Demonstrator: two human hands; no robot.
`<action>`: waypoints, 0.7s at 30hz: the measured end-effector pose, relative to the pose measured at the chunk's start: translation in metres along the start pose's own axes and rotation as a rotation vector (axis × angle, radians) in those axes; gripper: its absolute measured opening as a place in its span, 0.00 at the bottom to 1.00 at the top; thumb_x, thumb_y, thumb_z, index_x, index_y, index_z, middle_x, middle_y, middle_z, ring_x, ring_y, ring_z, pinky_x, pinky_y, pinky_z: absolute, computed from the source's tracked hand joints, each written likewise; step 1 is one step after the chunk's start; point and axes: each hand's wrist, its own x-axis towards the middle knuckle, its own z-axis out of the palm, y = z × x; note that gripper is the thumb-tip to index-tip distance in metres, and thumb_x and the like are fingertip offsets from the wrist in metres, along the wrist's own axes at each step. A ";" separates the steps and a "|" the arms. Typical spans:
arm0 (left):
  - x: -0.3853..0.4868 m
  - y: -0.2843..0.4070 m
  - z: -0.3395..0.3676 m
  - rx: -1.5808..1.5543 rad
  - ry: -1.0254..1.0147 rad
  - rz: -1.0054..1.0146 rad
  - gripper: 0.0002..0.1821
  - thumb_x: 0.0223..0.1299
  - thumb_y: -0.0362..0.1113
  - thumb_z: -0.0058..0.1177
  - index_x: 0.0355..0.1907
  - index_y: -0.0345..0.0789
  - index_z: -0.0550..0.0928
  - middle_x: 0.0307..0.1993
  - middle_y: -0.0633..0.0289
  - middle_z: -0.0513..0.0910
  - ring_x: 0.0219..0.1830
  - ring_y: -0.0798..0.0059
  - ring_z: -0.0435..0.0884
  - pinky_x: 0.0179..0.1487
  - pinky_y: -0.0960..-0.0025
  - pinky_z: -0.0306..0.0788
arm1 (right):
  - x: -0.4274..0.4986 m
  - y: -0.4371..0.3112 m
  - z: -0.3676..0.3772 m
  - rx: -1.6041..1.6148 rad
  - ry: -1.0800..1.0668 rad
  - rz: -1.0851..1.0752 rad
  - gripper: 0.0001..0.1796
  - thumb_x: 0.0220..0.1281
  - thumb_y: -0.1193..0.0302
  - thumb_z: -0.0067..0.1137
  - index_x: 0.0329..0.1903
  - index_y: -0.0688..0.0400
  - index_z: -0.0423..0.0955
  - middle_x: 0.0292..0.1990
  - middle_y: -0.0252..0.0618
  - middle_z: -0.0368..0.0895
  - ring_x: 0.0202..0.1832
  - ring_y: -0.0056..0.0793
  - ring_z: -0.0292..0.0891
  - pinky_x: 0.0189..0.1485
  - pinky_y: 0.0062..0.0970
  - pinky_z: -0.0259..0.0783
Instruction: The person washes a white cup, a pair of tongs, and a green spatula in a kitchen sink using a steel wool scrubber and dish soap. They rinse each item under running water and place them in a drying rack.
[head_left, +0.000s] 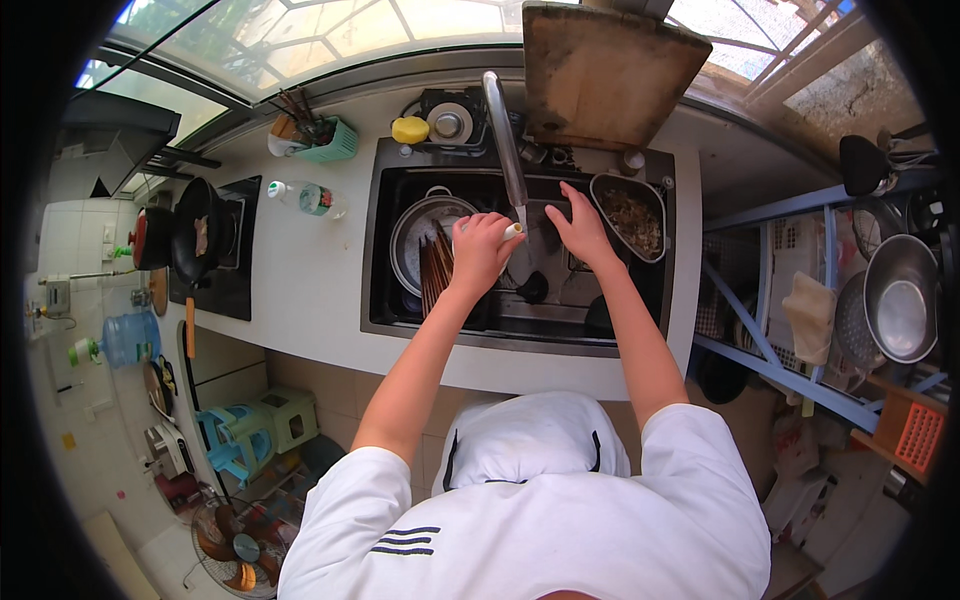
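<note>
My left hand (480, 247) is closed around a white tubular object (513, 231) with a round, yellowish end. Most of that object is hidden by the fingers. Beneath the hand, a metal pot (406, 217) with whitish liquid stands in the black sink (480, 336), and a bundle of brown chopsticks (433, 274) leans in it. My right hand (583, 229) has its fingers apart and holds nothing, just right of the water running from the curved metal faucet (504, 139). A black rounded utensil head (533, 288) lies lower in the basin.
A strainer basket of food scraps (631, 217) sits in the sink's right corner. Behind stand a wooden cutting board (611, 75) and a yellow sponge (410, 130). Leftward are a plastic bottle (311, 199), a green utensil basket (330, 142) and a wok (196, 232). A blue rack (795, 382) borders the right.
</note>
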 end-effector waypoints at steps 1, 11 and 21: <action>0.004 0.002 0.002 -0.004 0.003 0.003 0.12 0.55 0.43 0.63 0.35 0.38 0.81 0.38 0.65 0.81 0.48 0.64 0.77 0.58 0.55 0.62 | 0.008 0.001 -0.003 0.036 0.017 -0.015 0.33 0.67 0.57 0.56 0.68 0.63 0.62 0.65 0.51 0.68 0.67 0.47 0.65 0.68 0.37 0.62; 0.017 0.005 0.002 -0.011 -0.025 0.001 0.13 0.57 0.43 0.62 0.34 0.35 0.80 0.37 0.61 0.82 0.49 0.59 0.78 0.58 0.55 0.63 | 0.057 0.000 -0.004 -0.070 -0.001 -0.020 0.32 0.64 0.65 0.54 0.68 0.67 0.62 0.63 0.55 0.71 0.65 0.49 0.67 0.68 0.38 0.63; 0.007 0.001 -0.008 -0.074 -0.007 -0.021 0.12 0.56 0.43 0.63 0.35 0.38 0.81 0.39 0.64 0.81 0.50 0.62 0.77 0.59 0.55 0.61 | 0.119 0.011 0.017 0.371 -0.182 0.106 0.33 0.53 0.81 0.47 0.66 0.72 0.63 0.62 0.58 0.73 0.64 0.39 0.72 0.55 0.29 0.71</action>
